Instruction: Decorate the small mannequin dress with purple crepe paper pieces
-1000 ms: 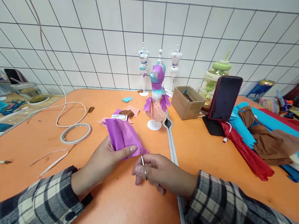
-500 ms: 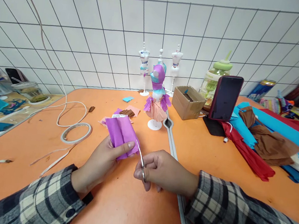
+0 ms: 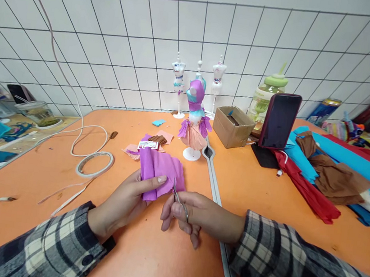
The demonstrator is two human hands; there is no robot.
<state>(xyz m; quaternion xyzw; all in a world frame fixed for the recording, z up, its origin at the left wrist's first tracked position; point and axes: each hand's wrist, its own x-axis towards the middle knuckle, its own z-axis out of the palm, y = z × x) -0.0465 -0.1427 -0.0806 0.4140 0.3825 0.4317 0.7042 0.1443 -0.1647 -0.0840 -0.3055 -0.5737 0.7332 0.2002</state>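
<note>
My left hand (image 3: pixel 132 199) pinches a folded sheet of purple crepe paper (image 3: pixel 163 172), thumb on top and fingers beneath. In my right hand (image 3: pixel 192 212) is a small pair of metal scissors (image 3: pixel 179 202), its blades at the lower right edge of the paper. Thumb and fingers are in the scissor loops. Beyond the paper stands a mini dress form (image 3: pixel 195 112) wearing a purple and blue top and a peach and purple skirt. Paper scraps (image 3: pixel 157 140) and a small white labelled packet (image 3: pixel 148 145) lie just behind the purple paper.
Tape roll (image 3: pixel 94 164) and white cable (image 3: pixel 73 142) lie left. At the back are more dress forms (image 3: pixel 178 81), a cardboard box (image 3: pixel 233 127), a phone (image 3: pixel 280 121) and a green-lidded bottle (image 3: pixel 265 94). Coloured crepe paper (image 3: pixel 336 176) is piled right. A metal seam (image 3: pixel 215 188) crosses the orange table.
The purple paper has spread wider to the right. My right hand has turned, with the scissors lower and tilted more to the left at the paper's edge; its lower fingers now extend further.
</note>
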